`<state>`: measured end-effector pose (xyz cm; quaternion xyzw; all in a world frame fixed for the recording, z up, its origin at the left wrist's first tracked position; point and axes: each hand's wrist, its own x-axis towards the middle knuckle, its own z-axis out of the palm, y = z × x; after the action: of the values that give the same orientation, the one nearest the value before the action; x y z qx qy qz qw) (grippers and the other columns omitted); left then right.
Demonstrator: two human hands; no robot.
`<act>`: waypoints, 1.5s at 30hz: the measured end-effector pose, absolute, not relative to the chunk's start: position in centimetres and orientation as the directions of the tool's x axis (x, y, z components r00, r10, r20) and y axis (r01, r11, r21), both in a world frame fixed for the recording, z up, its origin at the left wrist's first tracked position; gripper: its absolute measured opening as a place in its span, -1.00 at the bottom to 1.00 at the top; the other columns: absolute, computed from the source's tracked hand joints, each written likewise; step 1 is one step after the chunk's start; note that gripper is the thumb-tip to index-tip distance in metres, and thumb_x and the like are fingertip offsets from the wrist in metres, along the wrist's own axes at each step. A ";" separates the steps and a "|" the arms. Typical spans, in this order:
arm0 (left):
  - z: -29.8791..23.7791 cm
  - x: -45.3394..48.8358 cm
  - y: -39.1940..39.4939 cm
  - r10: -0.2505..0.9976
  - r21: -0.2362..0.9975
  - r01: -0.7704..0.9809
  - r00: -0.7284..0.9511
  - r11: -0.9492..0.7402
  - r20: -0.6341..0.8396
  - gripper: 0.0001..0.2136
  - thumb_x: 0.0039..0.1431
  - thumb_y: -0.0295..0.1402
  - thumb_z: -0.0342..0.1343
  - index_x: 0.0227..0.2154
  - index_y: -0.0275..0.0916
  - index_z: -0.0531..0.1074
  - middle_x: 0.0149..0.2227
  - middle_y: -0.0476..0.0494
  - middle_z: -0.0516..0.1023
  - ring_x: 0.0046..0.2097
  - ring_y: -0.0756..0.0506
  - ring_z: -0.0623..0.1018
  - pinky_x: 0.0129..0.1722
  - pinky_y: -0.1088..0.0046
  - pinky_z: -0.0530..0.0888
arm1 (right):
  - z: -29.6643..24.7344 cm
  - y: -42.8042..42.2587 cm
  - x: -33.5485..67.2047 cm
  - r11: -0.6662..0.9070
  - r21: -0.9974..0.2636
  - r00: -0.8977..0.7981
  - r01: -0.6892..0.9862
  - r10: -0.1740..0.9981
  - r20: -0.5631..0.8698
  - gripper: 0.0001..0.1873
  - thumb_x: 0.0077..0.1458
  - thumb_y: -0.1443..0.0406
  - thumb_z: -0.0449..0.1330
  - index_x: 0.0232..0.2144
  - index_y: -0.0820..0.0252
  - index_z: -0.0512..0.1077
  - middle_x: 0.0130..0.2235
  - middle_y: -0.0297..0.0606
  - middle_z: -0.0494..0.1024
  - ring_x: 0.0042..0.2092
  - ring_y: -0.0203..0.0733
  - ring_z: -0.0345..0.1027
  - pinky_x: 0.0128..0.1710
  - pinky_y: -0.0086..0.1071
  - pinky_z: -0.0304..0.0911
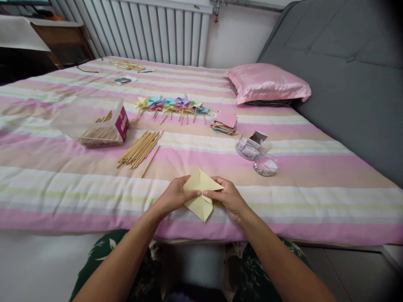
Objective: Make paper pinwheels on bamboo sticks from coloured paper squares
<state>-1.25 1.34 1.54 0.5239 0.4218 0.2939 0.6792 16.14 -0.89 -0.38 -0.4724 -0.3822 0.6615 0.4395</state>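
A pale yellow paper square (201,181) with slits running in from its corners is held just above the bed's front edge. My left hand (176,193) grips its left side, thumb pressed near the centre. On the right side my right hand (229,196) pinches it, and that thumb also meets the middle, almost touching the other. One flap at the lower right looks bent inward. Beyond my hands lie a bundle of thin wooden sticks (140,149) and a single loose stick (150,161). To the right are two small clear round containers, one with metal bits (267,165).
A clear plastic box (103,134) of sticks stands left. Finished paper pinwheels (171,105) lie in a row beside a stack of coloured paper squares (224,121). Small packets fill the other round container (252,146). A pink pillow (267,84) rests by the grey headboard (340,75).
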 end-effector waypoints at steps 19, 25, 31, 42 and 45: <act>1.0 -0.6 1.1 0.898 0.894 -0.213 0.293 0.395 -0.328 -0.72 -0.17 -0.32 0.33 -0.35 -0.38 0.55 -0.35 -0.22 0.61 -0.37 -0.08 0.55 -0.32 0.45 0.45 | -0.8 -0.7 15.3 -0.245 -0.868 0.086 -0.432 0.947 -0.310 -0.55 -0.28 0.27 0.39 -0.25 0.25 0.44 -0.28 -0.19 0.58 -0.33 -0.18 0.43 -0.34 -0.35 0.33; 0.4 0.2 0.8 0.911 0.885 -0.258 0.253 0.388 -0.326 -0.73 -0.10 -0.25 0.30 -0.37 -0.36 0.54 -0.37 -0.19 0.61 -0.40 -0.07 0.54 -0.37 0.46 0.44 | -0.9 -1.1 14.7 -0.220 -0.880 0.096 -0.421 0.954 -0.284 -0.60 -0.24 0.26 0.38 -0.28 0.22 0.43 -0.30 -0.22 0.58 -0.33 -0.17 0.45 -0.35 -0.34 0.34; 0.2 0.1 0.9 0.913 0.898 -0.223 0.250 0.378 -0.322 -0.75 -0.14 -0.27 0.32 -0.45 -0.38 0.54 -0.43 -0.19 0.61 -0.43 -0.06 0.53 -0.42 0.49 0.42 | -0.9 -1.1 14.6 -0.197 -0.899 0.111 -0.391 0.960 -0.259 -0.62 -0.22 0.25 0.37 -0.29 0.23 0.42 -0.32 -0.22 0.58 -0.36 -0.18 0.44 -0.36 -0.34 0.34; 0.5 0.1 0.9 0.914 0.881 -0.263 0.210 0.394 -0.346 -0.69 -0.13 -0.25 0.32 -0.35 -0.37 0.53 -0.34 -0.23 0.62 -0.46 -0.04 0.53 -0.45 0.49 0.44 | -1.0 -1.4 14.5 -0.044 -0.979 0.088 -0.199 0.994 -0.062 -0.50 -0.13 0.24 0.33 -0.10 0.18 0.33 -0.17 -0.17 0.53 -0.18 -0.10 0.44 -0.21 -0.28 0.36; 0.7 -0.3 1.0 0.915 0.872 -0.288 0.210 0.395 -0.345 -0.66 -0.11 -0.26 0.31 -0.27 -0.36 0.52 -0.30 -0.24 0.62 -0.45 -0.05 0.54 -0.44 0.49 0.45 | -0.3 -1.2 14.9 0.077 -0.989 0.080 -0.125 0.995 0.067 -0.25 -0.10 0.27 0.31 0.14 0.02 0.11 -0.06 -0.18 0.46 -0.13 -0.13 0.42 -0.20 -0.30 0.37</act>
<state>-0.26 1.00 0.68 0.3424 0.4577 0.4305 0.6986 14.95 -1.16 -0.32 -0.4671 -0.4652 0.4934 0.5674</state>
